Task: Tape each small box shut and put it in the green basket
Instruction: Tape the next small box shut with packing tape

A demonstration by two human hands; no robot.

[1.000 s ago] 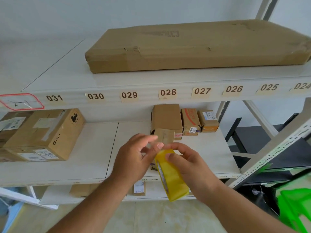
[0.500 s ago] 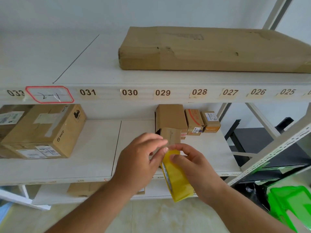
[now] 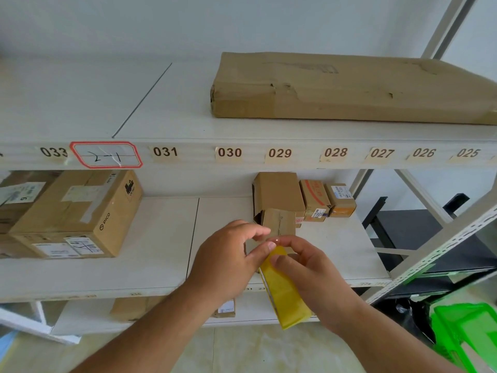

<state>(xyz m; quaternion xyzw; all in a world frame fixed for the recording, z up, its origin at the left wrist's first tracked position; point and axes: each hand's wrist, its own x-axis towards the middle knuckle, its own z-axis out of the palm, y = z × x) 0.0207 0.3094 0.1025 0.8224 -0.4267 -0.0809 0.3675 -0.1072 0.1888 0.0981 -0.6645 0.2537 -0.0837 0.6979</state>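
Near the middle shelf's [image 3: 161, 251] front edge, the left hand [image 3: 228, 262] pinches the tape's loose end while the right hand [image 3: 317, 273] grips the yellow tape roll [image 3: 285, 297], fingers clamped, the small box [image 3: 278, 222] just behind on that shelf; taping seems to be starting, so next pull a strip free.

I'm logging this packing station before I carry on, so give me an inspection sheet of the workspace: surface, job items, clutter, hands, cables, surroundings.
Surface: white middle shelf of a numbered rack, boards with a seam.
Job's things: yellow tape roll held on edge; small box just behind the hands, top seam not taped as far as visible; green basket low right on the floor side.
Clutter: three small boxes in a row at the back; large PICO carton on the left; long flat carton on the top shelf.
Hands: left hand pinches at the tape's end; right hand grips the roll.
Cables: nothing seen.
Surroundings: tiled floor, white wall.
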